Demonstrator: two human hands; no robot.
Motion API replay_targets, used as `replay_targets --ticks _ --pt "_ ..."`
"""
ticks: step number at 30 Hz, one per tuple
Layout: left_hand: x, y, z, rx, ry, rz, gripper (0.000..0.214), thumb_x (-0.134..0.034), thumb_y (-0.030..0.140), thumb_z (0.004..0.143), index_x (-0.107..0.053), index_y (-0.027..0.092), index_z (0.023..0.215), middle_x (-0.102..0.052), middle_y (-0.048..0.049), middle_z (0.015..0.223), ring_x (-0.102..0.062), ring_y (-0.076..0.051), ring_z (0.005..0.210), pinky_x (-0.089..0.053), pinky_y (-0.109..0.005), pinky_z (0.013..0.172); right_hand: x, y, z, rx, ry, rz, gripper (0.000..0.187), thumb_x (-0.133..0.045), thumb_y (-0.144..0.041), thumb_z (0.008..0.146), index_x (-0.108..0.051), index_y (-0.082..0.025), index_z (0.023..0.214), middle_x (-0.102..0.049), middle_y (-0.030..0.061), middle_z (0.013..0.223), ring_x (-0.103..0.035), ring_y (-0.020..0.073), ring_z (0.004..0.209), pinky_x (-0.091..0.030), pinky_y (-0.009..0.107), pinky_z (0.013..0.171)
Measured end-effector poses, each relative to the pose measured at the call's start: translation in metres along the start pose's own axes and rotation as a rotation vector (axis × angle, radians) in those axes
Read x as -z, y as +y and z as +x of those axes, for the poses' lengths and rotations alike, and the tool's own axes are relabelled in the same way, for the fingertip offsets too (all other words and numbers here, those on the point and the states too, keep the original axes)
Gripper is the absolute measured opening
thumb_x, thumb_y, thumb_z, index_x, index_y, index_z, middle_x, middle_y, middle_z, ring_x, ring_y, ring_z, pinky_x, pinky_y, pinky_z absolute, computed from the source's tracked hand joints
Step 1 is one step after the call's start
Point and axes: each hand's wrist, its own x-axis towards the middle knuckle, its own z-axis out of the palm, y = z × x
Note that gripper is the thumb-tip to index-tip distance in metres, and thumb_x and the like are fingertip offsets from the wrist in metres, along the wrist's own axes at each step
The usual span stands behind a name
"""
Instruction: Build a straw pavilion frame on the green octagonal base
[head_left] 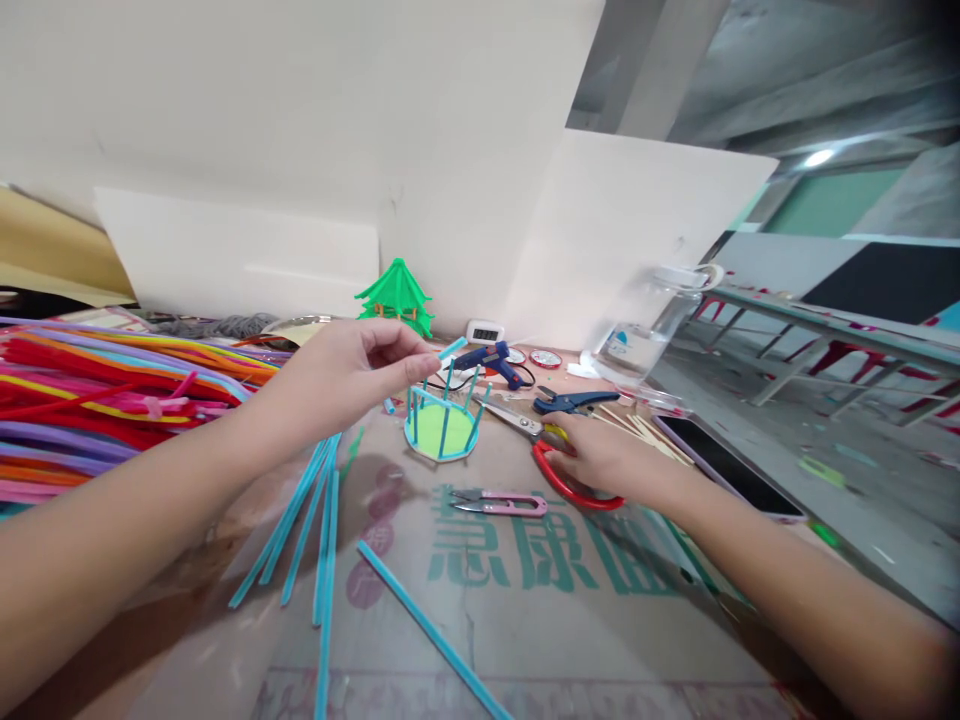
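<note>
My left hand (pixel 367 372) pinches a short piece of light-blue pipe cleaner (pixel 452 348) between thumb and forefinger. It hovers at the upper left of a small round frame (pixel 442 432), which has a yellow-green base, a blue rim and several upright blue posts. My right hand (pixel 611 452) is closed around the red handle of a pair of scissors (pixel 574 485); the blades point toward the frame and some fingers are hidden. Pink thread snips (pixel 501 503) lie in front of the frame. Long blue pipe cleaners (pixel 300 530) rest below my left forearm, and one more strip (pixel 427 625) lies nearer me.
Bundles of coloured pipe cleaners (pixel 112 400) fill the left side. Behind the frame stand a green pagoda-like roof (pixel 397 298), a small digital timer (pixel 485 332) and a blue glue gun (pixel 487 362). Blue pliers (pixel 574 401), a clear water bottle (pixel 641 330) and a phone (pixel 727 467) are at right.
</note>
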Motion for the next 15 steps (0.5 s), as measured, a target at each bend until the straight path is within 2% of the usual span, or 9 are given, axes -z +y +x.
replay_targets --ticks 4,8,10,14,15 --pt "-0.006 0.002 -0.003 -0.119 -0.036 0.154 0.025 -0.061 0.041 0.09 -0.071 0.02 0.082 -0.071 -0.0004 0.08 -0.062 -0.015 0.073 -0.043 -0.025 0.064 0.001 -0.002 0.001 0.016 0.014 -0.046 0.048 -0.048 -0.039 0.097 -0.058 -0.017 0.139 -0.069 0.0188 0.127 -0.07 0.0332 0.107 -0.051 0.04 0.085" --pt "-0.009 0.007 -0.007 -0.213 -0.076 0.148 0.02 -0.063 0.035 0.089 -0.069 0.019 0.079 -0.069 0.001 0.075 -0.06 -0.013 0.07 -0.043 -0.024 0.066 0.007 0.001 0.0 0.052 0.078 -0.081 0.041 -0.047 -0.04 0.098 -0.066 -0.019 0.128 -0.072 0.016 0.122 -0.071 0.0328 0.1 -0.051 0.04 0.077" --pt "-0.011 0.01 -0.01 -0.233 -0.09 0.16 0.018 -0.063 0.032 0.09 -0.069 0.019 0.08 -0.069 0.0014 0.075 -0.06 -0.013 0.07 -0.043 -0.025 0.066 0.016 -0.002 -0.005 0.111 0.211 -0.026 0.036 -0.047 -0.04 0.099 -0.07 -0.02 0.118 -0.074 0.0123 0.114 -0.071 0.0301 0.096 -0.051 0.039 0.076" --pt "-0.013 0.014 -0.017 -0.29 -0.131 0.22 0.013 -0.062 0.028 0.092 -0.07 0.02 0.085 -0.071 0.0009 0.082 -0.061 -0.014 0.077 -0.042 -0.026 0.069 0.042 -0.026 -0.023 0.309 0.653 0.11 0.028 -0.053 -0.04 0.099 -0.069 -0.021 0.112 -0.076 0.0088 0.103 -0.07 0.0249 0.09 -0.051 0.037 0.077" --pt "-0.013 0.015 -0.018 -0.3 -0.145 0.226 0.013 -0.062 0.028 0.092 -0.069 0.02 0.085 -0.071 0.0008 0.083 -0.061 -0.015 0.078 -0.042 -0.026 0.07 0.048 -0.035 -0.028 0.387 0.724 0.103 0.027 -0.053 -0.038 0.1 -0.068 -0.021 0.113 -0.075 0.0096 0.105 -0.07 0.0249 0.094 -0.051 0.037 0.078"
